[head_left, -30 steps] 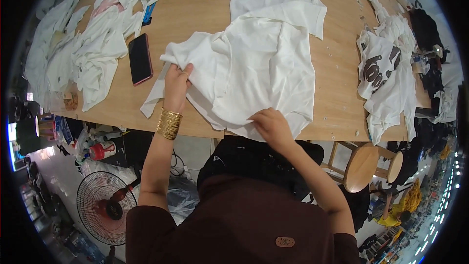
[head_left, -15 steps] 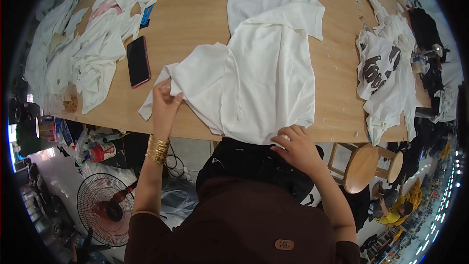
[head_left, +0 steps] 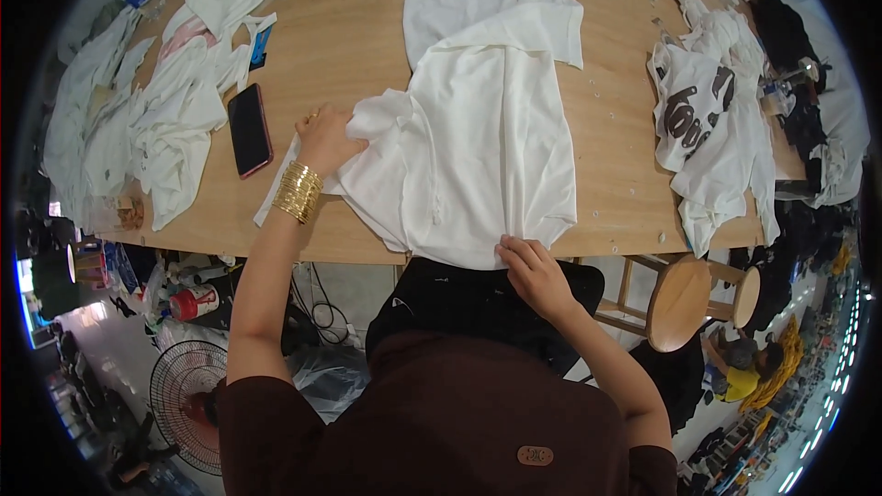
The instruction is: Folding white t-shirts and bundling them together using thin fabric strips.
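A white shirt [head_left: 478, 147] lies on the wooden table [head_left: 340, 28], its lower edge at the table's near edge and its upper part folded over at the far end. My left hand [head_left: 326, 138], gold bangles on the wrist, is closed on the sleeve at the shirt's left side. That sleeve is bunched, and a strip of white cloth shows from under my wrist. At the near hem, the fingers of my right hand [head_left: 533, 271] are drawn together on the fabric, where a long crease runs up the shirt.
A dark phone [head_left: 250, 130] lies left of the shirt, beside a pile of white garments [head_left: 179, 101]. More white garments [head_left: 712, 119], one with dark print, lie at the right. Below the table are a wooden stool [head_left: 680, 303] and a fan [head_left: 188, 404]. A person in yellow [head_left: 740, 381] sits far right.
My left hand has moved up and right, bunching the sleeve toward the shirt's body. My right hand has shifted slightly left along the hem. The whole view has shifted a little.
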